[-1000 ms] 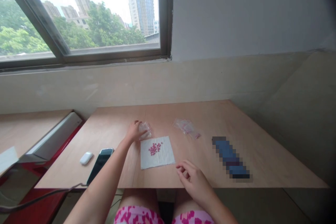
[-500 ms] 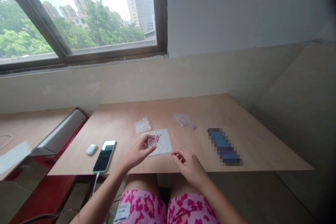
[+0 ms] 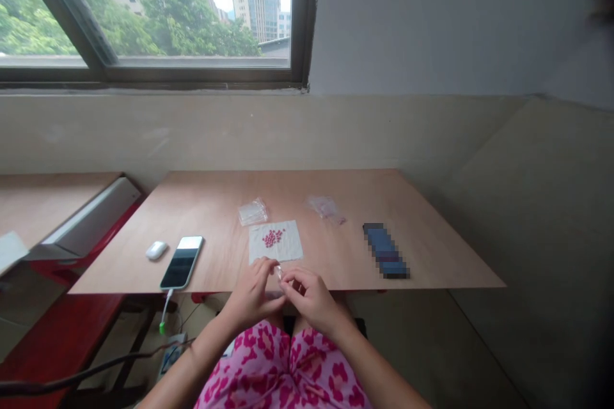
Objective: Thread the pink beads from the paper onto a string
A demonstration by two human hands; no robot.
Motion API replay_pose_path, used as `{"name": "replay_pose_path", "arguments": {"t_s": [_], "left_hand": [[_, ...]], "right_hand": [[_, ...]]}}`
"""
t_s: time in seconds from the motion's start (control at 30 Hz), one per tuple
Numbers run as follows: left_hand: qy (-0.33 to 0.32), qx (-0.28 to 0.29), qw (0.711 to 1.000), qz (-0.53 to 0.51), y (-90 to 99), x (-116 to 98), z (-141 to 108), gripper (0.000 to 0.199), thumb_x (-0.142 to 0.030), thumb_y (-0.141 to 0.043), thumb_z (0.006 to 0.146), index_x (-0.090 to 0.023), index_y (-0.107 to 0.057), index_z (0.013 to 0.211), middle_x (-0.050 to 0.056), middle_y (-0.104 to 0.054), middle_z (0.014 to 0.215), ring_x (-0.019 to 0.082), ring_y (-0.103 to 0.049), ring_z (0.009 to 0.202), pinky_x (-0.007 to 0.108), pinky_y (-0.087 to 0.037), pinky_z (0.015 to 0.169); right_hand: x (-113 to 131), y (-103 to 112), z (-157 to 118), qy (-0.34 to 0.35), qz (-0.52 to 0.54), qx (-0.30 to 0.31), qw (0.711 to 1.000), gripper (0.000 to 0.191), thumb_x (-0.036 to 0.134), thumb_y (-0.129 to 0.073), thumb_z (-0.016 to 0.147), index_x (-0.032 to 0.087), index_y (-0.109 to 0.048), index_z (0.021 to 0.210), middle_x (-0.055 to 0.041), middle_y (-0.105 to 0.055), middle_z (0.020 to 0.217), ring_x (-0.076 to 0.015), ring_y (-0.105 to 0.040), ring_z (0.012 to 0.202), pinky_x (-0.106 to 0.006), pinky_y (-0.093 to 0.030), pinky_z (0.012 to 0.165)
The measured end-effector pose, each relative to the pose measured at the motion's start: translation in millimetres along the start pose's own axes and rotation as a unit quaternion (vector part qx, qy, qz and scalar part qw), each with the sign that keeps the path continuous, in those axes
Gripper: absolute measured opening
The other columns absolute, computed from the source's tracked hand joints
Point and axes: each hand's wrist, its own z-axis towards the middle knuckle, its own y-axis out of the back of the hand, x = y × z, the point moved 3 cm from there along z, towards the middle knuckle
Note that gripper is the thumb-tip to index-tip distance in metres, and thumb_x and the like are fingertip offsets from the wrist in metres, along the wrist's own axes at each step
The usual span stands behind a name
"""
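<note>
**Hands:** I see both close together over the front edge of the bench (image 3: 201, 220), left hand (image 3: 252, 297) and right hand (image 3: 313, 298), fingers curled and closed.
**Held:** a small clear piece (image 3: 278, 272) is pinched between the two hands' fingers; exactly what it is, too small to tell.
**Nearest:** a paper napkin (image 3: 275, 241) lies just beyond the hands, with pink beads (image 3: 273, 238) piled on it.
**Beyond:** a clear plastic bag (image 3: 252, 211) touches the napkin's far edge area; a pink-tinged plastic bag (image 3: 325, 206) sits further right.
**Left side:** a smartphone (image 3: 181, 262) and a white earbud case (image 3: 156, 250).
**Right side:** a blurred blue object (image 3: 385, 250), well apart.
**Edges:** hands at the front edge; bare wood around the napkin.
</note>
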Motion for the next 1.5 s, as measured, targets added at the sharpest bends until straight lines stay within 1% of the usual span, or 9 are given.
{"name": "replay_pose_path", "arguments": {"t_s": [0.23, 0.33, 0.47, 0.67, 0.83, 1.03, 1.2, 1.37, 1.5], "left_hand": [[0.001, 0.025, 0.999, 0.028, 2.2, 8, 7, 0.045, -0.034, -0.077, 0.085, -0.022, -0.054, 0.121, 0.01, -0.061, 0.112, 0.029, -0.059, 0.102, 0.043, -0.052, 0.088], [0.025, 0.067, 0.997, 0.021, 3.2, 9, 8, 0.034, -0.027, -0.07, 0.086, -0.022, -0.057, 0.117, 0.01, -0.061, 0.113, 0.028, -0.058, 0.102, 0.042, -0.049, 0.09], [0.052, 0.11, 0.993, 0.002, 3.5, 10, 9, 0.025, -0.018, -0.065, 0.082, -0.022, -0.058, 0.106, 0.008, -0.063, 0.106, 0.027, -0.058, 0.099, 0.04, -0.046, 0.087], [0.047, 0.165, 0.985, -0.008, -12.6, 1, 5, 0.031, -0.01, -0.062, 0.069, -0.02, -0.056, 0.097, 0.006, -0.064, 0.097, 0.026, -0.059, 0.093, 0.038, -0.046, 0.083], [0.031, 0.218, 0.975, 0.016, -23.1, -4, 0, 0.031, -0.007, -0.059, 0.067, -0.02, -0.056, 0.095, 0.008, -0.066, 0.095, 0.026, -0.06, 0.089, 0.038, -0.047, 0.079], [0.031, 0.239, 0.969, 0.045, -32.0, -7, -3, 0.028, -0.007, -0.06, 0.067, -0.021, -0.054, 0.091, 0.008, -0.067, 0.094, 0.027, -0.061, 0.086, 0.04, -0.046, 0.077], [0.034, 0.207, 0.978, 0.02, -32.7, 4, -2, 0.026, -0.007, -0.06, 0.072, -0.021, -0.054, 0.093, 0.007, -0.066, 0.093, 0.026, -0.061, 0.087, 0.038, -0.046, 0.077], [0.112, 0.056, 0.992, -0.002, -3.6, 41, 8, 0.012, -0.017, -0.057, 0.087, -0.022, -0.054, 0.098, 0.006, -0.065, 0.093, 0.024, -0.061, 0.086, 0.036, -0.046, 0.076], [0.207, -0.058, 0.976, -0.022, 15.3, 75, 12, 0.008, -0.03, -0.058, 0.091, -0.022, -0.056, 0.093, 0.004, -0.065, 0.089, 0.023, -0.063, 0.084, 0.036, -0.048, 0.078]], "right_hand": [[-23, -6, 1, -0.114, 0.042, 0.006, 0.993, 0.036, 0.051, -0.062, 0.099, 0.017, -0.073, 0.095, 0.0007, -0.061, 0.064, -0.0121, -0.052, 0.05, -0.023, -0.041, 0.049], [-16, -7, 0, -0.074, 0.001, 0.032, 0.997, 0.031, 0.045, -0.06, 0.1, 0.019, -0.076, 0.101, -0.0064, -0.074, 0.091, -0.0187, -0.068, 0.074, -0.028, -0.055, 0.068], [-5, -11, -1, -0.011, -0.078, 0.104, 0.991, 0.027, 0.037, -0.063, 0.097, 0.022, -0.074, 0.117, -0.0096, -0.072, 0.122, -0.0259, -0.069, 0.106, -0.035, -0.055, 0.092], [-1, -22, -6, 0.003, -0.236, 0.217, 0.947, 0.024, 0.039, -0.079, 0.085, 0.019, -0.071, 0.095, -0.0061, -0.073, 0.096, -0.0247, -0.067, 0.085, -0.031, -0.051, 0.076], [-5, -28, -15, -0.011, -0.319, 0.255, 0.913, 0.037, 0.051, -0.086, 0.076, 0.019, -0.073, 0.092, -0.0087, -0.076, 0.093, -0.0292, -0.069, 0.084, -0.033, -0.049, 0.072], [-17, -33, -22, -0.024, -0.333, 0.27, 0.903, 0.026, 0.037, -0.086, 0.07, 0.02, -0.073, 0.084, -0.0081, -0.075, 0.083, -0.0273, -0.068, 0.073, -0.033, -0.048, 0.065], [-11, -28, -18, 0.01, -0.302, 0.265, 0.916, 0.026, 0.034, -0.078, 0.08, 0.019, -0.074, 0.1, -0.0109, -0.075, 0.102, -0.0305, -0.069, 0.093, -0.038, -0.055, 0.082], [-4, -2, 10, 0.092, -0.236, 0.158, 0.955, 0.038, 0.023, -0.056, 0.099, 0.024, -0.064, 0.136, -0.0106, -0.064, 0.139, -0.0272, -0.061, 0.126, -0.042, -0.05, 0.108], [-37, 22, 66, 0.059, -0.27, 0.051, 0.96, 0.026, 0.016, -0.052, 0.1, 0.022, -0.072, 0.116, -0.0099, -0.072, 0.116, -0.0243, -0.067, 0.109, -0.038, -0.053, 0.1]]}}
